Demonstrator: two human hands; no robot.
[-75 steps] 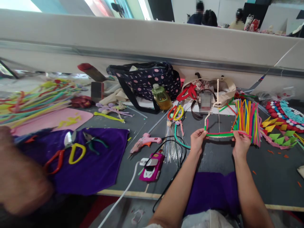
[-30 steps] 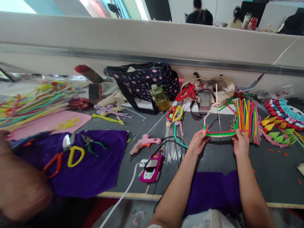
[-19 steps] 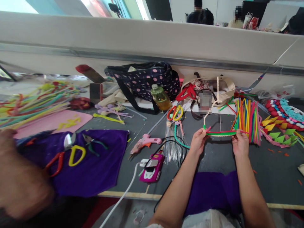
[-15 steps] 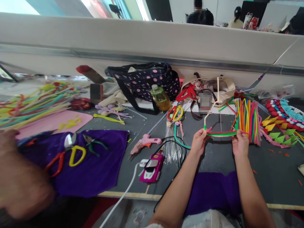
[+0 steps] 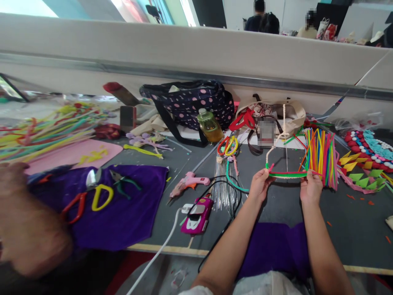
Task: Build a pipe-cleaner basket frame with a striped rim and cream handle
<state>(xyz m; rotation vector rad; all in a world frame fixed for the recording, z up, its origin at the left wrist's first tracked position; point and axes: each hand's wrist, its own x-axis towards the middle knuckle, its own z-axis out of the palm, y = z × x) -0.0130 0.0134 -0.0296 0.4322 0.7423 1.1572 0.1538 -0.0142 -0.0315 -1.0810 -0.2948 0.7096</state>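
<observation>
My left hand (image 5: 259, 184) and my right hand (image 5: 310, 187) hold the two ends of a short bundle of pipe cleaners (image 5: 287, 174), green, red and cream, stretched level between them above the grey table (image 5: 353, 221). A cream pipe cleaner (image 5: 276, 141) curves up from the left end of the bundle. Just behind my right hand stands a thick sheaf of multicoloured pipe cleaners (image 5: 321, 157). A purple cloth (image 5: 274, 246) lies on the table below my forearms.
A pink glue gun (image 5: 188, 182), a pink car-shaped object (image 5: 197, 215) with cables, a bundle of thin wires (image 5: 224, 186), scissors and pliers on a purple cloth (image 5: 123, 213), a dotted bag (image 5: 192, 104), a bottle (image 5: 209, 125), felt shapes (image 5: 362, 168). Another person's blurred arm (image 5: 27, 225) fills the lower left.
My hands have kept hold of the bundle and shifted only slightly; the view has drifted a little. The other person's arm at the left has barely moved.
</observation>
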